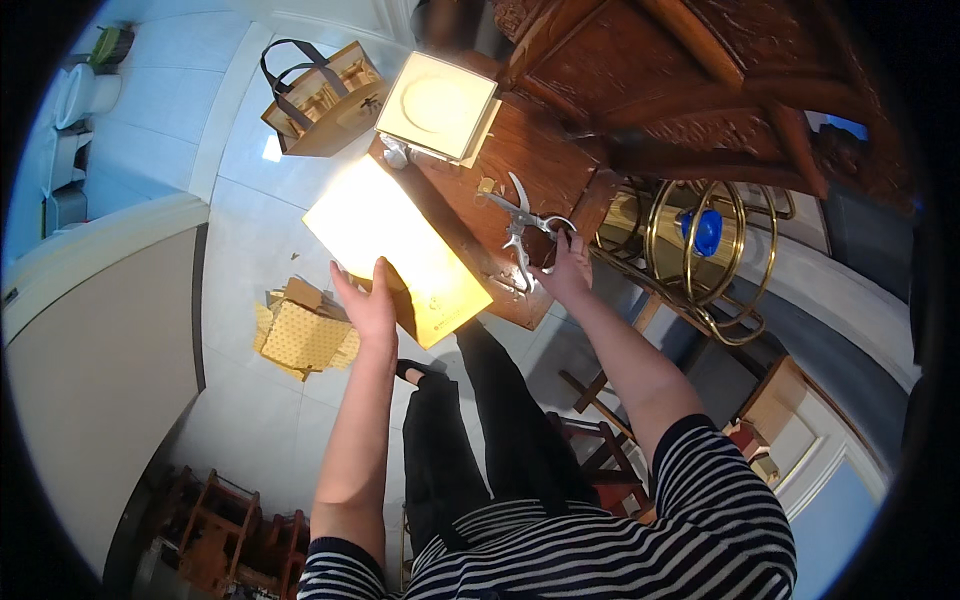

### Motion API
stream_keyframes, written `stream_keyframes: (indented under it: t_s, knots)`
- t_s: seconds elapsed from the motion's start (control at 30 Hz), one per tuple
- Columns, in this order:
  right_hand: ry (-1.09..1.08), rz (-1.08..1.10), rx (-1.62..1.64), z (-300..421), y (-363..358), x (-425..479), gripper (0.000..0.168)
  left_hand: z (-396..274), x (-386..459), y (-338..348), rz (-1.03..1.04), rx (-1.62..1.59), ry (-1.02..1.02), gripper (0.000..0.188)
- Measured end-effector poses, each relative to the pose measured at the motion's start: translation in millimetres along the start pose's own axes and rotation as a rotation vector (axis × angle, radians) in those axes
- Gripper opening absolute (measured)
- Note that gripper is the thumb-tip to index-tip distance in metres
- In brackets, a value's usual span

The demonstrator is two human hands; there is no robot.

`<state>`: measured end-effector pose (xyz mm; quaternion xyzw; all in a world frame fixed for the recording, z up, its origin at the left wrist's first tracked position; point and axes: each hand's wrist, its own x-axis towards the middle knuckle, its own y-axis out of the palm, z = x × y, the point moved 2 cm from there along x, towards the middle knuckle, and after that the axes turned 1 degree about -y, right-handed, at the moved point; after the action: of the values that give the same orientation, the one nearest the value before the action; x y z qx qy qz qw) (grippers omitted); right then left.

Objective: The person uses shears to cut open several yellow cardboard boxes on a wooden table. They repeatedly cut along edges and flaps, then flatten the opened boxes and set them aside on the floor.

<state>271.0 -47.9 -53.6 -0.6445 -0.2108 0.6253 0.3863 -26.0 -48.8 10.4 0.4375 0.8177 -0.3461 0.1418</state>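
My left hand [369, 306] rests against the near left side of a tall yellow box [442, 289], whose upper face is washed out by bright light. Thumb and fingers are spread; whether they grip the box is unclear. My right hand [564, 268] is at the handles of metal kitchen shears [519, 217], which lie spread apart on a dark wooden table [555, 142]. Its fingertips touch a handle loop. Beyond the yellow box, a square cream box [439, 105] with a round recess stands on the table. A small yellow tag [487, 185] lies beside the shear blades.
A paper gift bag [330, 105] with dark handles stands on the tiled floor. Torn patterned cardboard [304, 336] lies left of my legs. A carved wooden chair or cabinet [660, 82] rises at the table's far right, near a curved brass rack [701, 247]. Wooden stools [217, 525] are lower left.
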Motion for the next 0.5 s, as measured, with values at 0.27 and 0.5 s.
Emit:
stream_keyframes:
  t_s: [0.27,0.5]
  knots:
    - [-0.045,-0.209,0.061,14,15,-3,0.102,-5,-3,18,-0.156,0.325,0.205,0.085]
    - [-0.046,-0.252,0.048,9,15,0,0.09,-22,10,18,-0.063,0.312,0.326,0.082]
